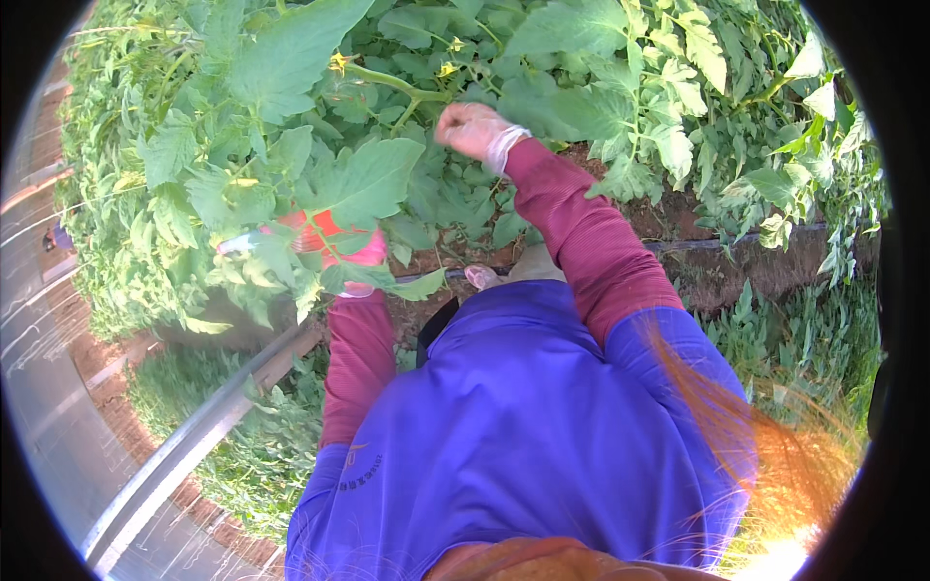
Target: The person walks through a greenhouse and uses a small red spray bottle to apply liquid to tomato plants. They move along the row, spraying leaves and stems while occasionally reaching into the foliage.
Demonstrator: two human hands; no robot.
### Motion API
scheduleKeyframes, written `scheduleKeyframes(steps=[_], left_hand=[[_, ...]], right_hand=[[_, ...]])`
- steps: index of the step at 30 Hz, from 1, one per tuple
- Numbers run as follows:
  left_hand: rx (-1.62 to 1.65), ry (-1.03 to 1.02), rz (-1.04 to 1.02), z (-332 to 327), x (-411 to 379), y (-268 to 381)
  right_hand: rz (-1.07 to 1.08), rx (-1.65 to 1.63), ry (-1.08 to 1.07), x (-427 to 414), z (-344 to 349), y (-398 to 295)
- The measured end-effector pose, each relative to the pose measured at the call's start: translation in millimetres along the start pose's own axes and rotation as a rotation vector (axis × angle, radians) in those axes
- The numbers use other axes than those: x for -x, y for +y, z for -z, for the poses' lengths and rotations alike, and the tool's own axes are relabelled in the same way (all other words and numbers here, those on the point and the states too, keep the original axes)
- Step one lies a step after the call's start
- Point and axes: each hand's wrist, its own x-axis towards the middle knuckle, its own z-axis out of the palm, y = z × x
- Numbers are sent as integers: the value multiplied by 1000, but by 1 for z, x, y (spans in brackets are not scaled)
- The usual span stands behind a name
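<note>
Leafy tomato plants [363,178] with small yellow flowers [447,70] fill the view before me. My right hand [471,129], in a thin clear glove, is raised with curled fingers beside a thick green stem [389,78]; whether it pinches anything is unclear. Lower and to the left, my left hand [363,250] is in a pink glove, partly covered by leaves. It is around a red object [320,231], whose kind the leaves hide. A pale, whitish-blue thing [243,243] shows at the left end of that object.
A metal pole [196,428] runs diagonally at the lower left. Dark edging [734,240] borders the brown soil bed at right. More plants [792,341] grow behind me on both sides. Strings hang at far left, where a person in purple [62,236] is small and distant.
</note>
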Motion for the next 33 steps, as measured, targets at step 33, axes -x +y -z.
scheduleKeyframes(steps=[33], left_hand=[[-85,-6,-135,-49,22,-34]], right_hand=[[182,140,430,49,51,25]])
